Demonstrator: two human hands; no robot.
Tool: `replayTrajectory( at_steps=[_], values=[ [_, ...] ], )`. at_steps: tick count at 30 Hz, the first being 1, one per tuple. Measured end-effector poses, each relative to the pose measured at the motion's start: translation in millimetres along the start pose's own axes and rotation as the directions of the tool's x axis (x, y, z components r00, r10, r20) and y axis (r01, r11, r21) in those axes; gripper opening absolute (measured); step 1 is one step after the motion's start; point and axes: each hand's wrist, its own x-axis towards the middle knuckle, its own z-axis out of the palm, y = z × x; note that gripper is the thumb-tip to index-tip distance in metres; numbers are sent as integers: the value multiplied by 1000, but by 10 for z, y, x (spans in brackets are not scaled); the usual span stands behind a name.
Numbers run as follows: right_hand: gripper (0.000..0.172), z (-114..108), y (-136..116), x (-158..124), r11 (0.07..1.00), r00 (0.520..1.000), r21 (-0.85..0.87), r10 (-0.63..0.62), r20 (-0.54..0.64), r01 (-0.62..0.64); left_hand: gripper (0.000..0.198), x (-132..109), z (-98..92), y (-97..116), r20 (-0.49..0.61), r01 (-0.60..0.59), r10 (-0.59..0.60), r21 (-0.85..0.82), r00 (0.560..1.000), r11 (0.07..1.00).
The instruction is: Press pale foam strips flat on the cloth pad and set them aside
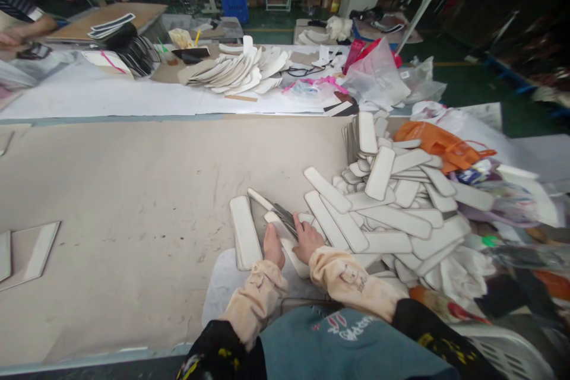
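Note:
Rounded white strips with dark edges lie around both hands. My left hand (273, 247) is closed on a small bundle of strips (290, 252), its thumb along the near side. My right hand (308, 240) grips the same bundle from the right, index finger stretched along the grey edges (284, 217). Some strips in the bundle fan out at the far end. Just left of my left hand, a short stack of white strips (246, 231) lies flat. To the right spreads a large loose heap of strips (396, 221). Most fingertips are hidden under the bundle.
Plastic bags and an orange bag (434, 143) crowd the table's right end. Across the brown tabletop (133, 190), a white-covered table holds curved white pieces (249, 68) and a dark stack (129, 53). Another person's arm (27, 29) shows far left. Flat panels (38, 252) lie at left.

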Motion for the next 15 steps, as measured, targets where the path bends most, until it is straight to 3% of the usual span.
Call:
replayTrajectory(
  at_steps=[4,8,12,15],
  values=[
    [93,48,-36,-48,997,999,71,-40,4,40,33,-46,86,-32,-8,-38,38,-5,999,999],
    [88,87,-73,-32,990,1000,144,3,-20,-1,32,-84,102,-6,-8,-27,27,-10,1000,1000],
    [95,23,7,51,977,997,199,66,43,-74,34,-111,103,72,-19,-19,20,50,1000,999],
    [102,-100,135,86,951,999,305,29,39,-39,42,-124,121,136,-67,-70,83,173,994,982]
  ],
)
